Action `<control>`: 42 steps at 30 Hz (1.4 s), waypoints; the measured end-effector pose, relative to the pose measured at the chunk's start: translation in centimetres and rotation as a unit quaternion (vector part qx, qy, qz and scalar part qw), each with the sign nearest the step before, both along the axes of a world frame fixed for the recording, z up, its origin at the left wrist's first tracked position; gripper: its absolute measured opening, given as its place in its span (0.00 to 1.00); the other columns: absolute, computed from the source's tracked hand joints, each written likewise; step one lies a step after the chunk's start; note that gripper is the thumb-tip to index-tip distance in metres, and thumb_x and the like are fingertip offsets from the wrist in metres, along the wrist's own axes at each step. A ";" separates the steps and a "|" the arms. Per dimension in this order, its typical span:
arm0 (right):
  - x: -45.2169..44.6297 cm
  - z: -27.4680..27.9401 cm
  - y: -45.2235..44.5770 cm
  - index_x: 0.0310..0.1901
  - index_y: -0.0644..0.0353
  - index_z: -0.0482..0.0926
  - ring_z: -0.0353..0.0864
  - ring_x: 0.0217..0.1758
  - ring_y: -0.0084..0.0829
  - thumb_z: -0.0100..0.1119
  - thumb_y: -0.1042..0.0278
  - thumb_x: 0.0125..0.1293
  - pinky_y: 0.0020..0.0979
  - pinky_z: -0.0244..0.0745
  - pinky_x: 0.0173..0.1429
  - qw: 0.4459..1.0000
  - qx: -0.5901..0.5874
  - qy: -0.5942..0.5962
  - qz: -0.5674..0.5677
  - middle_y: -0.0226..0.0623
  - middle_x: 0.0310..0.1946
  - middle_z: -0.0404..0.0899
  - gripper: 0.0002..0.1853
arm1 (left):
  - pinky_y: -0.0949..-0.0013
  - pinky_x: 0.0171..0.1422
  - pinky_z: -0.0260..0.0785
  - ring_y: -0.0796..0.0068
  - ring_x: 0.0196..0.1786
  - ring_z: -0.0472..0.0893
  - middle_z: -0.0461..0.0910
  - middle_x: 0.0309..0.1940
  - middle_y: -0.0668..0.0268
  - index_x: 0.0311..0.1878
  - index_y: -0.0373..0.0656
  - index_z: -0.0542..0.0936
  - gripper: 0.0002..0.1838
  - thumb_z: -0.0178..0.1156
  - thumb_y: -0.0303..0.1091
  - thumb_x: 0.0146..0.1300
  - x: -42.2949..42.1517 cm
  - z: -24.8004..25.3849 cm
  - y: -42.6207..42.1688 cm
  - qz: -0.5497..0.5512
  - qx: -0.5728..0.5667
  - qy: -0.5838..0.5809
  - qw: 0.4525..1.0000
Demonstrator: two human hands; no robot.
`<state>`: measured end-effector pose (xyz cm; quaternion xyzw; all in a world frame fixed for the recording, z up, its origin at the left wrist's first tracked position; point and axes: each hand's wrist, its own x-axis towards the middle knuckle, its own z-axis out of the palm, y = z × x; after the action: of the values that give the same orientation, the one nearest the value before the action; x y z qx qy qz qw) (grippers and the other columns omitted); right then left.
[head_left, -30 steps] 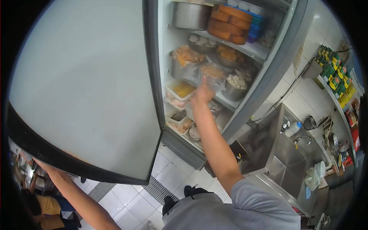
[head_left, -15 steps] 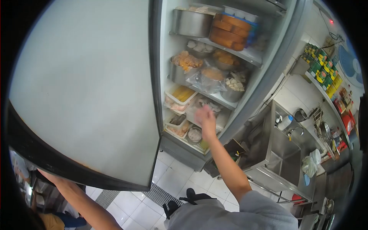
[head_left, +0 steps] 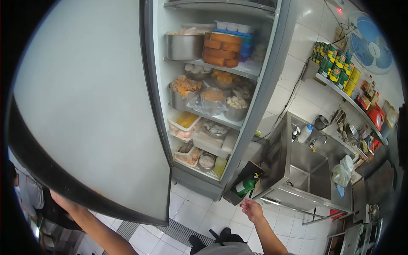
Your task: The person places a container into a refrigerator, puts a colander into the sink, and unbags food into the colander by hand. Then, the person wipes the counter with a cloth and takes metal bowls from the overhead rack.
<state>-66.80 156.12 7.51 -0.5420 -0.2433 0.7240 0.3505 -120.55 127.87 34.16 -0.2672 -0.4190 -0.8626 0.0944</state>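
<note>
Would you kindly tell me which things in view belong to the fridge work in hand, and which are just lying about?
Likely part of the job:
- left hand, at the door's edge
- open fridge door
- fridge
- right hand, nothing visibly held

Just about:
- blue fan
- shelved cans
- plastic bag
- green bottle

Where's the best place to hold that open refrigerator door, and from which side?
Probably the long free edge of the refrigerator door, from its outer side, where the left hand is: the inner face is broad, flat and shows no handle.
</note>
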 end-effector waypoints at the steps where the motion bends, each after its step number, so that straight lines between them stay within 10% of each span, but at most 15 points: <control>1: 0.2 0.2 0.3 0.48 0.57 0.73 0.78 0.34 0.28 0.51 0.69 0.65 0.31 0.74 0.40 1.000 0.012 0.018 -0.003 0.34 0.35 0.79 0.11 | 0.72 0.34 0.72 0.74 0.32 0.78 0.76 0.33 0.65 0.45 0.35 0.74 0.12 0.45 0.33 0.71 0.1 -0.2 0.1 -0.006 -0.009 0.018 1.000; 10: 6.0 2.6 0.4 0.48 0.58 0.73 0.79 0.34 0.27 0.51 0.70 0.66 0.30 0.75 0.39 0.994 0.066 0.083 0.013 0.34 0.35 0.79 0.10 | 0.71 0.53 0.69 0.73 0.48 0.77 0.77 0.49 0.62 0.59 0.35 0.72 0.19 0.44 0.37 0.73 7.0 2.2 5.8 -0.076 -0.009 0.065 0.995; 12: 9.9 1.5 0.5 0.49 0.58 0.73 0.79 0.33 0.28 0.51 0.70 0.66 0.30 0.75 0.39 0.994 0.063 0.082 -0.026 0.33 0.34 0.79 0.11 | 0.69 0.60 0.65 0.68 0.54 0.75 0.75 0.54 0.60 0.60 0.33 0.71 0.20 0.43 0.36 0.73 10.6 3.5 7.6 0.128 -0.119 0.153 0.973; 14: 14.4 1.0 0.2 0.49 0.58 0.73 0.79 0.33 0.28 0.52 0.71 0.65 0.30 0.75 0.38 0.994 0.061 0.086 -0.035 0.34 0.33 0.79 0.12 | 0.69 0.64 0.62 0.67 0.57 0.73 0.74 0.57 0.59 0.59 0.30 0.72 0.20 0.43 0.35 0.72 12.8 4.4 9.3 0.108 -0.118 0.163 0.974; 21: 30.8 -2.1 -0.8 0.49 0.57 0.73 0.75 0.30 0.26 0.54 0.66 0.64 0.27 0.72 0.34 0.981 0.071 0.081 -0.159 0.32 0.31 0.78 0.13 | 0.71 0.67 0.58 0.70 0.61 0.71 0.74 0.58 0.58 0.61 0.30 0.70 0.23 0.43 0.40 0.74 21.9 6.9 17.4 0.072 -0.036 0.107 0.991; 26: 38.1 -2.0 -3.7 0.46 0.53 0.76 0.76 0.30 0.20 0.56 0.63 0.64 0.25 0.71 0.33 0.971 0.036 0.030 -0.235 0.27 0.29 0.78 0.10 | 0.72 0.52 0.63 0.76 0.44 0.73 0.77 0.41 0.65 0.44 0.33 0.75 0.23 0.44 0.48 0.74 27.1 7.3 23.2 0.116 -0.087 0.154 0.977; 38: 42.1 -2.3 -6.8 0.49 0.56 0.74 0.75 0.33 0.22 0.54 0.63 0.65 0.26 0.71 0.37 0.946 0.013 -0.001 -0.323 0.29 0.33 0.78 0.13 | 0.71 0.44 0.66 0.75 0.36 0.73 0.76 0.30 0.65 0.34 0.34 0.75 0.23 0.48 0.48 0.71 32.4 7.2 34.0 0.178 -0.089 0.133 0.971; 42: 41.7 0.2 -5.4 0.50 0.58 0.74 0.76 0.33 0.23 0.52 0.67 0.64 0.24 0.70 0.38 0.938 0.016 -0.027 -0.345 0.31 0.33 0.78 0.13 | 0.67 0.52 0.67 0.68 0.43 0.76 0.80 0.43 0.55 0.48 0.29 0.77 0.27 0.49 0.49 0.70 29.9 6.4 36.0 0.265 -0.123 0.156 0.944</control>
<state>-25.07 150.71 7.69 -0.6065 -0.0622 0.5398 0.5804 -90.64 163.82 40.56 -0.2877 -0.5573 -0.6956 0.3503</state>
